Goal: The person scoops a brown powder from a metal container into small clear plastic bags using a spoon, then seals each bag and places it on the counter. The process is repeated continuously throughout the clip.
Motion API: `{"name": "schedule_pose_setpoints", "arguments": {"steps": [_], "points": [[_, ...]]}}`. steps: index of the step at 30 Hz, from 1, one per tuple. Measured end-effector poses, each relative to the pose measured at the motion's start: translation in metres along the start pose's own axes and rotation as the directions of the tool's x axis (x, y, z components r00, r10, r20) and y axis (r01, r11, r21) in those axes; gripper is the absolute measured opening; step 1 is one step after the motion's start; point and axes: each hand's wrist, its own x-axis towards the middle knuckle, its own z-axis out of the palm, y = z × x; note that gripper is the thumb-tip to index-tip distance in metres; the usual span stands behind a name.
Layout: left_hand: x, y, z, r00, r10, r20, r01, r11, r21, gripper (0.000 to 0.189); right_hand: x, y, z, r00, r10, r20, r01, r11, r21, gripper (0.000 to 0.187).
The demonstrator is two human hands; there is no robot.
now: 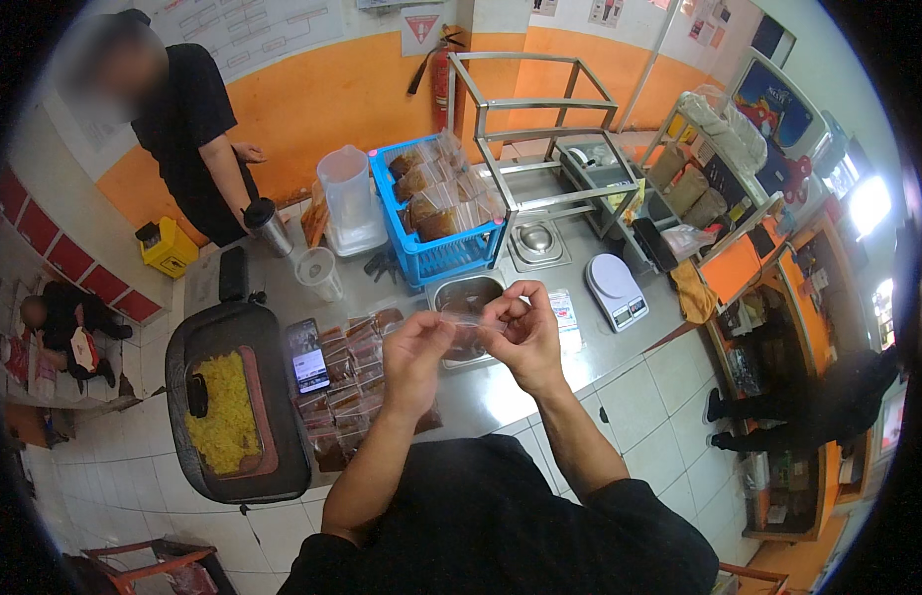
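Between the fingertips of my left hand (415, 363) and my right hand (529, 341) is a small clear plastic bag (467, 321), pinched at both ends. It looks flat, and its contents, if any, cannot be made out. Beneath it on the steel table (461, 413) sits a metal food pan (461, 365) holding brown sauce (468, 290), partly hidden by my hands. Rows of filled clear packets of brown sauce (340, 405) lie to the left, close to my left forearm.
Left stand a phone (308, 355) and an electric pan (286, 446) with yellow food (223, 416). A blue crate (409, 256) of filled bags, a metal rack (535, 135) and a jug (346, 182) stand behind. Right is a kitchen scale (616, 286). A person (189, 126) touches a tumbler (271, 229).
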Motion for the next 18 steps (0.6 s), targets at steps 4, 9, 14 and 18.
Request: {"name": "schedule_pose_setpoints", "arguments": {"steps": [4, 9, 14, 18], "points": [[0.000, 0.003, 0.000, 1.000, -0.008, -0.012, 0.008, 1.000, 0.016, 0.013, 0.002, -0.001, 0.003, 1.000, 0.026, 0.008, -0.026, 0.999, -0.030, 0.049], [-0.001, 0.002, -0.001, 1.000, -0.004, -0.007, 0.004, 0.999, 0.049, 0.014, 0.001, 0.005, 0.000, 0.999, 0.011, 0.037, -0.009, 0.999, -0.044, 0.046], [-0.001, 0.004, 0.003, 1.000, 0.009, -0.022, -0.007, 0.995, 0.103, 0.014, 0.002, 0.003, 0.007, 0.998, 0.054, 0.032, -0.050, 0.993, -0.105, 0.046], [-0.001, 0.003, 0.004, 1.000, 0.008, -0.030, -0.005, 0.996, 0.087, 0.012, 0.002, 0.010, 0.003, 0.999, -0.002, 0.043, 0.006, 0.994, -0.113, 0.048]]}}
